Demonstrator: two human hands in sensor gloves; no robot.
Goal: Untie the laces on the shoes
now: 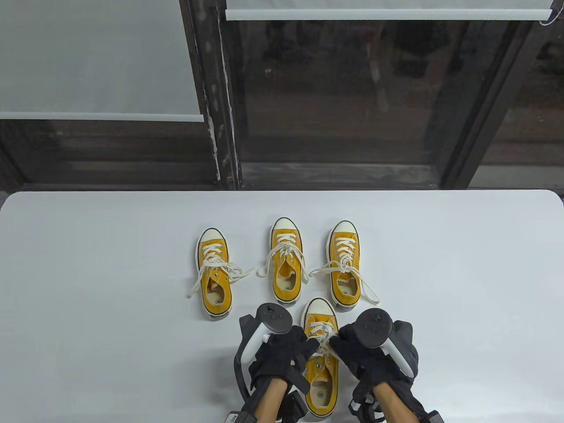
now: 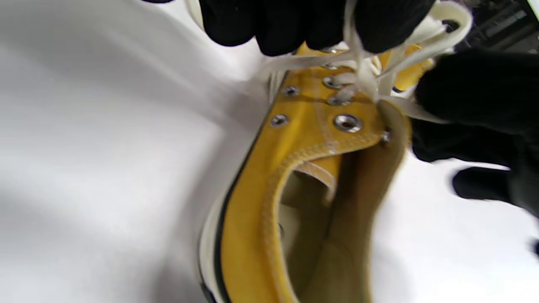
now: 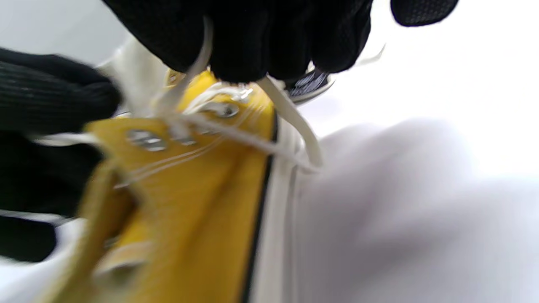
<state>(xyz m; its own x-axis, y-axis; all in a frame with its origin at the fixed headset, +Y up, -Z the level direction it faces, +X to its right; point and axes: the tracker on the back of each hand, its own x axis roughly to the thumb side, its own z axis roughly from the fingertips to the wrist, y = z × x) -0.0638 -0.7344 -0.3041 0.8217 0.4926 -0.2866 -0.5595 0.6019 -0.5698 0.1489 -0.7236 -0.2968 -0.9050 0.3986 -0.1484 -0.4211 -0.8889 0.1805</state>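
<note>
Shoe (image 1: pixel 321 352) btwn both hands, left (image 1: pixel 282 352) & right (image 1: pixel 365 352) pinching laces (image 1: pixel 325 338).

Three shoes (image 1: pixel 286 262) crowd behind, bare table (image 1: pixel 462 286) either side

One camera looks down from above the white table (image 1: pixel 88 264). Two wrist cameras sit very close, both facing the near yellow shoe (image 1: pixel 320 352) from opposite sides.

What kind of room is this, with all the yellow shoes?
Probably a workroom or test room, not a shop. A plain white table stands against big dark glass windows with white roller blinds, and four yellow canvas sneakers are laid out on it for gloved hands to practise on.
</note>
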